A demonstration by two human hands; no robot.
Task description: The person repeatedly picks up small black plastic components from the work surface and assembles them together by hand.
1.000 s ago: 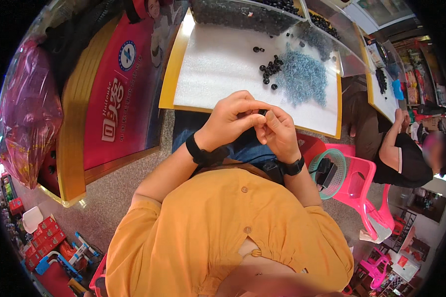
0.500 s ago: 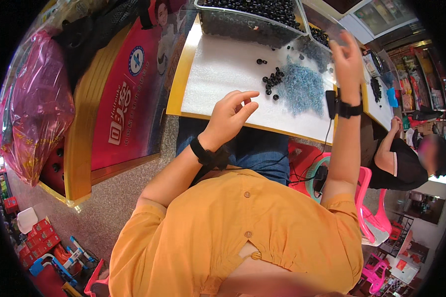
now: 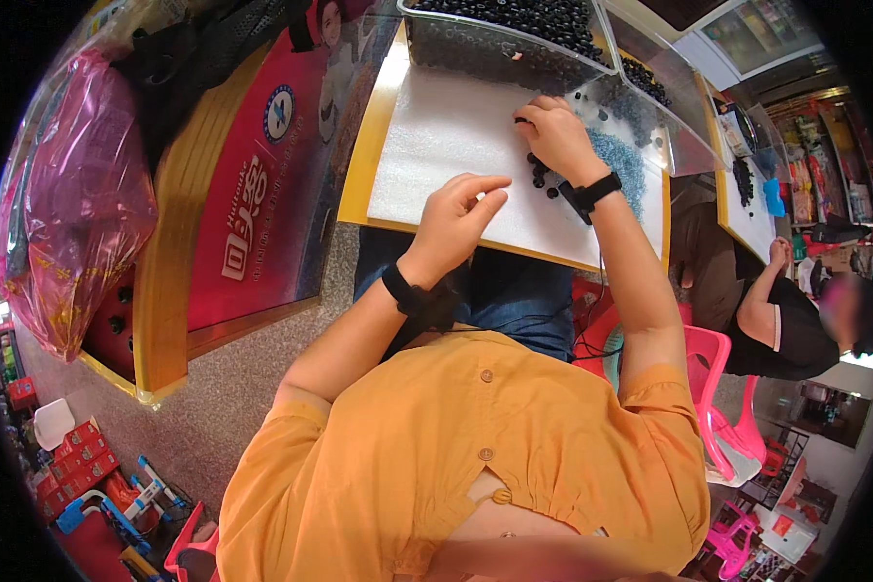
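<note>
Head view: right hand (image 3: 556, 136) on black beads (image 3: 541, 175)

Only one view: a fisheye cam worn on the person's head, looking steeply down over the orange shirt (image 3: 475, 466) and forward to the white foam-topped table (image 3: 456, 136), so near that chest and forearms fill the lower half. Left hand (image 3: 451, 223) and right hand (image 3: 553, 136) sit approx. in the centre and upper centre, and the straight table edges bend toward the round black rim. At the right edge the cam also catches a seated co-worker (image 3: 776, 320) by a pink plastic chair (image 3: 723, 407); no 2nd view shares the scene.
</note>
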